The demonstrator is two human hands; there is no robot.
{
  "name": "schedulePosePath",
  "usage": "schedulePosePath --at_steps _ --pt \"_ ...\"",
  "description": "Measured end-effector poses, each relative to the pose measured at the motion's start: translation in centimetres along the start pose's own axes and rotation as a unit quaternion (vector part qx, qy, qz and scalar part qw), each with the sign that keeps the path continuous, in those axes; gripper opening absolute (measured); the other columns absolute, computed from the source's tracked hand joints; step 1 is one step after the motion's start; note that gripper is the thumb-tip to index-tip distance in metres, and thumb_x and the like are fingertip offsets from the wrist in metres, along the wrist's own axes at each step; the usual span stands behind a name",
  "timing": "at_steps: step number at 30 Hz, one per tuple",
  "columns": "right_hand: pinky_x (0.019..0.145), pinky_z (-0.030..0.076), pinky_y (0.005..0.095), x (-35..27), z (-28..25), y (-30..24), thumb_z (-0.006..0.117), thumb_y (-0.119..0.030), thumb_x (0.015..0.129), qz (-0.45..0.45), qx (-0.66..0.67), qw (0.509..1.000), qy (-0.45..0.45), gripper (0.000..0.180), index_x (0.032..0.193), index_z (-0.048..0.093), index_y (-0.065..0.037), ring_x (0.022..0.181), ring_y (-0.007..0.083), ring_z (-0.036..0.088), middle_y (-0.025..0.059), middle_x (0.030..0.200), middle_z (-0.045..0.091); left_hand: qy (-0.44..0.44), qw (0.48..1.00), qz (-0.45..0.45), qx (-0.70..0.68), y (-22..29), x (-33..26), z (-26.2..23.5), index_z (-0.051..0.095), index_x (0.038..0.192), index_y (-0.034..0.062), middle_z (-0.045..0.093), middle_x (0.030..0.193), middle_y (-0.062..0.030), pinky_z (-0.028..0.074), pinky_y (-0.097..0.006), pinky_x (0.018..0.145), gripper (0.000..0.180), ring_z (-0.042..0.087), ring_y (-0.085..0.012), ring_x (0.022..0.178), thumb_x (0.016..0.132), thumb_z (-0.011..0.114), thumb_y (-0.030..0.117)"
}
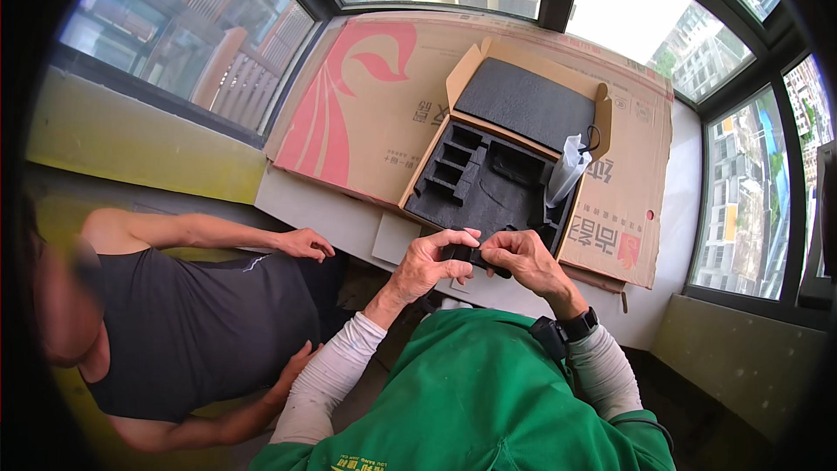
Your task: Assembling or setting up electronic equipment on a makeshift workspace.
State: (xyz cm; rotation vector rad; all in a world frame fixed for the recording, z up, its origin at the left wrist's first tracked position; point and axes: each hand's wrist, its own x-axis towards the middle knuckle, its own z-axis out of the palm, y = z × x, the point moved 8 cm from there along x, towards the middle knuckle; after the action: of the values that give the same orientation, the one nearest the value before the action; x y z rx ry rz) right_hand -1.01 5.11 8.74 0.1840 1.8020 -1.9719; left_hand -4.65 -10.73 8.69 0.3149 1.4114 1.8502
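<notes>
My left hand [423, 267] and my right hand [528, 265] meet in front of my body at the near edge of an open cardboard box [422, 162]. Between them they grip a small black object [457, 252], with fingers and thumbs closed on its two ends. My fingers cover much of it, so its exact kind does not show. Black foam [488, 201] with cut-out compartments lines the box. A translucent plastic bag [568, 171] sits at its right side. Around my right wrist is a black band [579, 324] with a small black unit [548, 337].
The box rests on a large flat carton [301, 135] with red print, on a white ledge [349, 220] below windows. A black foam sheet [526, 103] fills the raised lid. At my left, another person [218, 314] in a dark top stands close, one hand near the ledge.
</notes>
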Motion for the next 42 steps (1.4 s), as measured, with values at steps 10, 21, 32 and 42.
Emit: schedulePosePath --at_steps 10,21,32,42 --pt "0.064 0.044 0.024 0.0 0.6 -0.1 0.065 -0.022 0.099 -0.056 0.036 0.998 -0.009 0.024 0.094 0.072 0.001 0.072 0.0057 0.056 0.0003 0.078 0.067 0.011 0.999 -0.005 0.046 -0.2 0.2 -0.2 0.065 0.125 0.0006 0.053 0.143 -0.0175 0.062 -0.032 0.076 0.031 0.073 -0.0229 0.092 0.095 0.072 0.009" --pt "0.063 0.044 0.0253 -0.2 0.1 0.0 0.065 -0.02 0.095 -0.025 0.037 0.999 0.021 0.025 0.088 0.071 0.003 0.07 0.0068 0.056 0.0003 0.075 0.064 0.004 0.997 -0.013 0.078 0.7 0.0 0.3 0.064 0.128 0.0041 0.047 0.151 -0.0161 0.062 -0.034 0.086 0.038 0.071 -0.0225 0.105 0.091 0.071 0.001" --pt "0.059 0.045 0.0274 -0.1 -0.1 0.9 0.066 -0.022 0.094 -0.025 -0.026 0.997 0.072 0.028 0.084 0.069 0.004 0.066 0.0084 0.057 0.0025 0.071 0.065 0.046 0.947 0.084 0.306 0.6 0.5 -0.3 0.072 0.121 0.0048 0.049 0.148 -0.0112 0.06 -0.027 0.074 0.037 0.068 -0.0153 0.092 0.086 0.073 -0.005" --pt "0.061 0.044 0.0258 0.0 -0.5 1.5 0.064 -0.023 0.097 -0.042 0.013 0.996 0.077 0.027 0.085 0.069 0.002 0.068 0.0067 0.056 0.0016 0.074 0.067 0.027 0.968 0.06 0.244 0.8 0.8 0.2 0.072 0.124 0.0052 0.048 0.149 -0.0135 0.061 -0.029 0.074 0.031 0.069 -0.0182 0.094 0.094 0.065 0.0"
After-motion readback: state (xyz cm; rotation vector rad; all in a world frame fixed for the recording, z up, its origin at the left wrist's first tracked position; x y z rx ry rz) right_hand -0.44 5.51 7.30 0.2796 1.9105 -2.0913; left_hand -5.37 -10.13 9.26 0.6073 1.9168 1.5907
